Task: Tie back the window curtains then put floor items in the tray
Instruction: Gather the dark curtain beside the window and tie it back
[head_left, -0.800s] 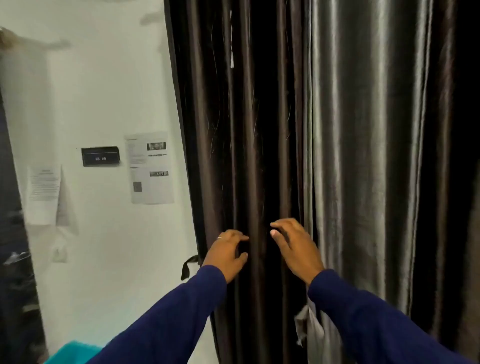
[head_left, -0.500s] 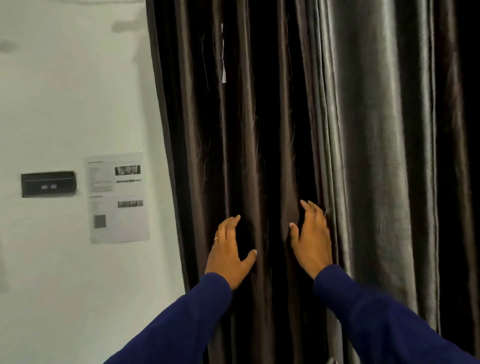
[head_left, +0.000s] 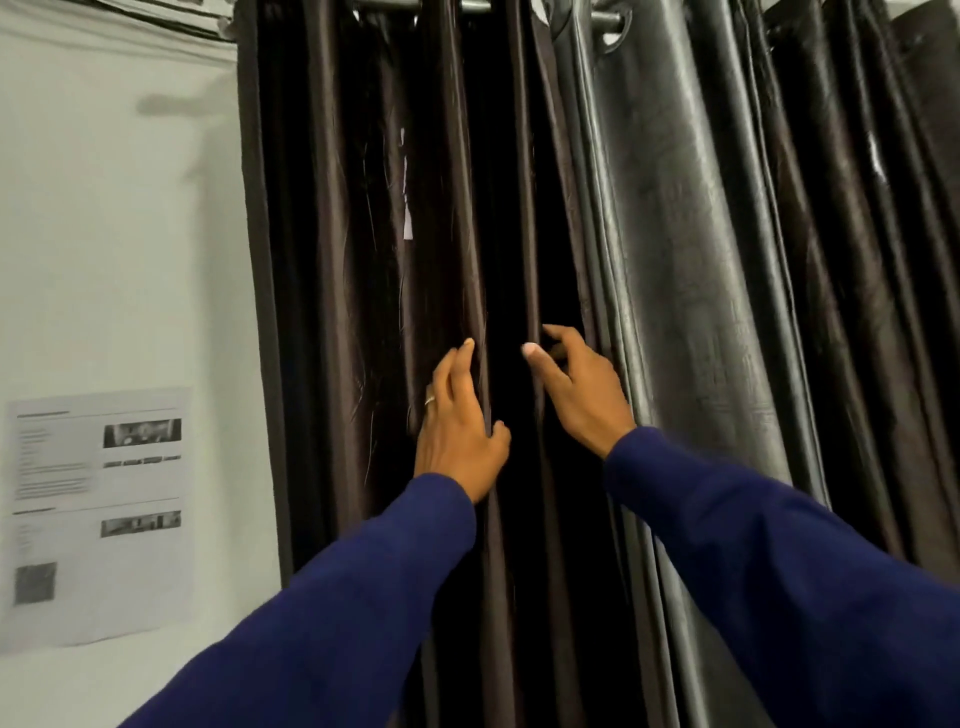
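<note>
At the dark brown satin curtain (head_left: 363, 260), both hands have climbed since a moment ago. Left hand (head_left: 457, 431) lies flat with fingers straight; right hand (head_left: 576, 395) now pinches a fold, so gathering appears begun, tie-back pending

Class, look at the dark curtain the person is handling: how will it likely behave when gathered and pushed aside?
The dark curtain hangs in soft vertical folds, so it is probably floppy and will bunch readily. Its sheen suggests it may be slippery under the fingers. Hung by rings on a rod, it should slide sideways.

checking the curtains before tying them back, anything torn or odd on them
Yes: the dark brown curtain has a narrow pale slit in a fold above the left hand, which looks like a tear or light leaking through. Fine loose threads also show on the same panel.
</note>
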